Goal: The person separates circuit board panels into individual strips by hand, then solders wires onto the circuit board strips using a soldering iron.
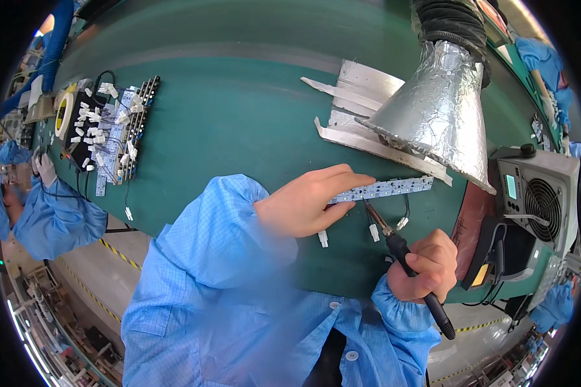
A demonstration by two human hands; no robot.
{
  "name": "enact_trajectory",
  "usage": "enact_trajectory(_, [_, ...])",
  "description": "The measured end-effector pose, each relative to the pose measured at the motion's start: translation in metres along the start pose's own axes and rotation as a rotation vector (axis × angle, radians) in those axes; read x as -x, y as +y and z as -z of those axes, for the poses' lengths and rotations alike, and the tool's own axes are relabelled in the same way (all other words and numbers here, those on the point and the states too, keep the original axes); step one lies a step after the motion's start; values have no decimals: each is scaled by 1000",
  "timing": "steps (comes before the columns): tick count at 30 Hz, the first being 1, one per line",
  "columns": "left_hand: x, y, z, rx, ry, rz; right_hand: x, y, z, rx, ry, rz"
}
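Right hand (pixel 430 266) fisted around one black soldering iron (pixel 412 269), tip angled up-left, touching the lower edge of one narrow white LED strip board (pixel 386 189). Left hand (pixel 311 200) presses that board flat on the green table (pixel 239 116), fingers laid along its left end. Two black wires with three white connectors (pixel 374 232) hang between the hands. Beyond the board: one foil-wrapped fume hood (pixel 438 106) over metal strips (pixel 361 109). Right of the right hand: one grey fan unit (pixel 541 197). Far left: a pile of finished boards (pixel 113 129), count unclear.
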State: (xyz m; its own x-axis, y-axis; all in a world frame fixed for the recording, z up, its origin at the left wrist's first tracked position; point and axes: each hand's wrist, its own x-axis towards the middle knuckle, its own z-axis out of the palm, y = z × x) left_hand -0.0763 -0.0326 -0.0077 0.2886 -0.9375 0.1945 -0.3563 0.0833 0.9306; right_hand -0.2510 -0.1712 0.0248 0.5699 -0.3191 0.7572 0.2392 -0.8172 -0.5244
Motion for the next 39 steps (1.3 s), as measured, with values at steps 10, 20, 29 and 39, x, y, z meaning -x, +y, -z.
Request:
enact_trajectory(10, [-1, -1, 0, -13, 1, -11, 0, 1, 0, 27, -48, -27])
enact_trajectory(20, [-1, 0, 0, -22, -21, 11, 0, 1, 0, 24, -58, -28])
enact_trajectory(29, [-2, 1, 2, -28, -29, 5, 1, 1, 0, 34, -56, -34])
enact_trajectory(39, [-3, 3, 2, -31, -36, 10, 4, 31, 18, 31, 465, -163])
